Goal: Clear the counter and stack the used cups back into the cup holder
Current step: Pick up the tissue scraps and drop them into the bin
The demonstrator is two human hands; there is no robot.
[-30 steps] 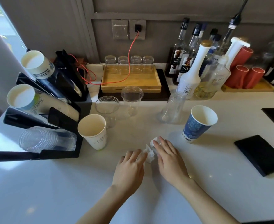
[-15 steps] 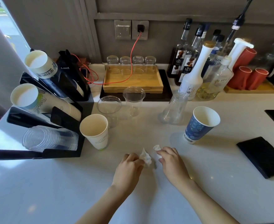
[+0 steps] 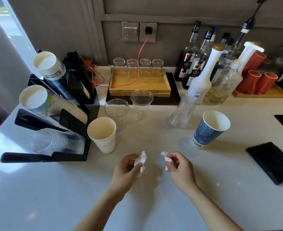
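Observation:
My left hand [image 3: 125, 170] grips a crumpled white tissue [image 3: 141, 160] just above the white counter [image 3: 37, 189]. A smaller tissue wad [image 3: 166, 160] is pinched in my right hand [image 3: 179, 167], a little apart from the left. A white paper cup [image 3: 103, 136] stands upright left of my hands, beside the black cup holder [image 3: 67, 124]. A blue patterned paper cup [image 3: 209, 129] stands to the right. Two clear plastic cups [image 3: 116, 112] [image 3: 141, 102] stand upright behind, and a third clear cup [image 3: 182, 114] is upside down. The holder carries stacks of paper cups [image 3: 42, 100] and clear cups [image 3: 57, 141].
A wooden tray [image 3: 140, 85] with several upturned glasses sits at the back, a red cable [image 3: 140, 52] trailing over it. Syrup bottles [image 3: 202, 75] and red cups [image 3: 255, 77] crowd the back right. A black pad [image 3: 274, 161] lies at the right.
The one tissue lump under both hands has come apart into two pieces. My hands have lifted and moved apart, each holding one piece.

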